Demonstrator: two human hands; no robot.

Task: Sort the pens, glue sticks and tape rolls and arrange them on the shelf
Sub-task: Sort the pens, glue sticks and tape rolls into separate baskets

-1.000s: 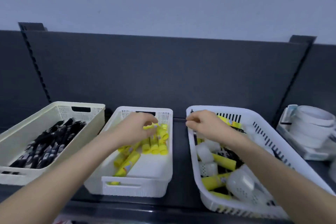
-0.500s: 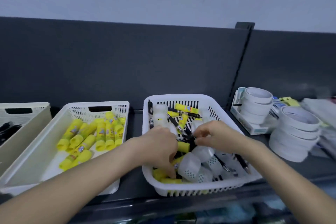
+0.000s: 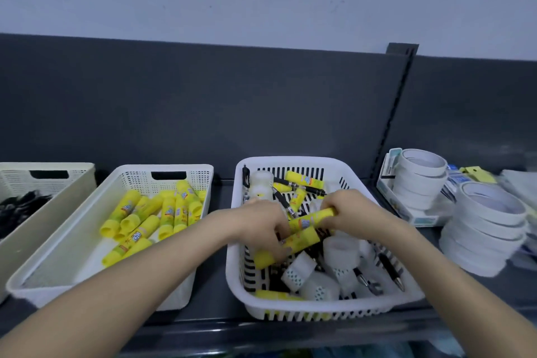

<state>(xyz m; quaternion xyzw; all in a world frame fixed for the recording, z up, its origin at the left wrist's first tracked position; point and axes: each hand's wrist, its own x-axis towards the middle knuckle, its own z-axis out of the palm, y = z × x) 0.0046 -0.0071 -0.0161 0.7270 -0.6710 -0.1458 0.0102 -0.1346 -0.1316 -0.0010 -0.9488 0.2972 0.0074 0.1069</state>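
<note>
Dark shelf [image 3: 222, 197] runs along a grey back panel [image 3: 203, 102]. Far left, a beige bin [image 3: 58, 203] holds black pens [image 3: 20, 206]. Next to it, a white bin [image 3: 162, 168] holds sorted glue sticks [image 3: 162, 212], mostly pointing away from me. Both my hands are inside the slotted basket [image 3: 290, 158]. My left hand [image 3: 258, 227] curls around the lower glue stick [image 3: 302, 237], and my right hand [image 3: 354, 212] grips the upper glue stick [image 3: 312, 219] at its right end. Both sticks lie close together, long axes running from near left to far right, over small tape rolls [image 3: 337, 250] and stray pens [image 3: 390, 269] crowding the basket. Wide tape rolls [image 3: 488, 227] are stacked at right.
</note>
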